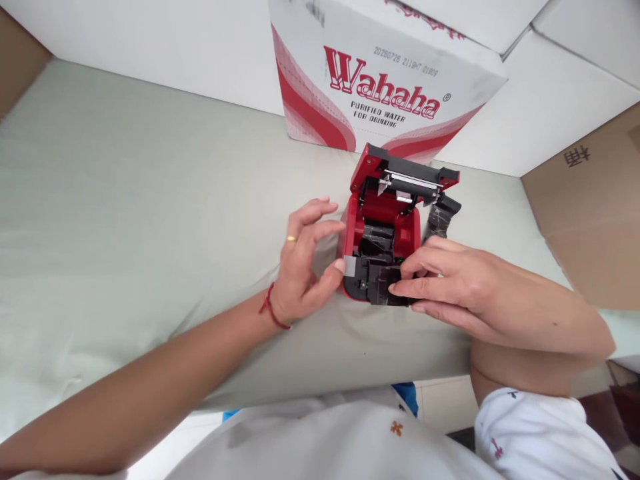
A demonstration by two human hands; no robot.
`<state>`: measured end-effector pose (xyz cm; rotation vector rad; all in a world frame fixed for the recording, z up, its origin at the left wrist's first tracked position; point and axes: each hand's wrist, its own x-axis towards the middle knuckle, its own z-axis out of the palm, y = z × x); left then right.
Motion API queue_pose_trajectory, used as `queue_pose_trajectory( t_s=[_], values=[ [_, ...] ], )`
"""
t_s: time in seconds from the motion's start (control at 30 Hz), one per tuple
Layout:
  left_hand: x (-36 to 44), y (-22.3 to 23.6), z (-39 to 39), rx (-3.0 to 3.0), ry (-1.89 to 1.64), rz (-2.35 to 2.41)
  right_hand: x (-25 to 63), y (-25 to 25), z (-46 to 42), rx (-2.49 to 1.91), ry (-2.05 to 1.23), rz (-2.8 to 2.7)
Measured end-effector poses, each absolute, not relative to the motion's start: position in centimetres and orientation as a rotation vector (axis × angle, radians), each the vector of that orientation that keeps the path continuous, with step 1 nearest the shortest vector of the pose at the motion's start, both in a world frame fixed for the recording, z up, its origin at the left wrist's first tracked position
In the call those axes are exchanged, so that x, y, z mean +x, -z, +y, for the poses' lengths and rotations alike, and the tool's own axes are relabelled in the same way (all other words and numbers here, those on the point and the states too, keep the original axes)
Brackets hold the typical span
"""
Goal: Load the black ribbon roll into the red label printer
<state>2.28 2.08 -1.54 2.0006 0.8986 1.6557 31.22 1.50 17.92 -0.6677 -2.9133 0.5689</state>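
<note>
A small red and black printer [351,230] stands on the cloth-covered surface with its hinged lid [407,167] raised, showing a roller and a metal bar. Shiny black film [379,240] lies in its red bay, and a black strip [383,283] of the same look crosses the front edge. My right hand [460,283] has its fingers closed on the right end of that strip. My left hand [310,260] is beside the printer's left wall, fingers spread and curved, thumb at the front left corner near a grey tab [350,266].
Behind the printer stands a white and red water carton [385,80]. A black object in clear wrap [440,219] lies just right of the printer. White boxes [165,47] line the back, and a brown carton [590,207] is at the right. Pale green cloth [140,200] covers the surface.
</note>
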Motion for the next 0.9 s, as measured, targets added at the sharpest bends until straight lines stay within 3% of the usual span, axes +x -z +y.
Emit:
queue_pose_trajectory(
  t_s=[0.13,0.37,0.53,0.63,0.9],
  values=[
    [3.0,-0.1,0.0,2.336,-1.929,0.694,31.1,-18.1,2.1,-0.688,-0.611,-2.962],
    [3.5,-2.1,-1.2,2.585,-1.784,0.678,30.7,-18.8,1.8,-0.757,-0.569,-2.870],
    [3.3,-2.2,-1.0,2.583,-1.772,0.696,29.8,-17.5,2.6,-1.165,-0.054,-2.294],
    [3.5,-2.1,-1.1,2.570,-1.782,0.704,30.3,-15.5,4.5,-1.252,0.141,-2.313],
    [3.4,-1.9,-1.0,2.560,-1.794,0.656,31.7,-17.6,3.4,-1.256,-0.131,-2.572]
  ],
)
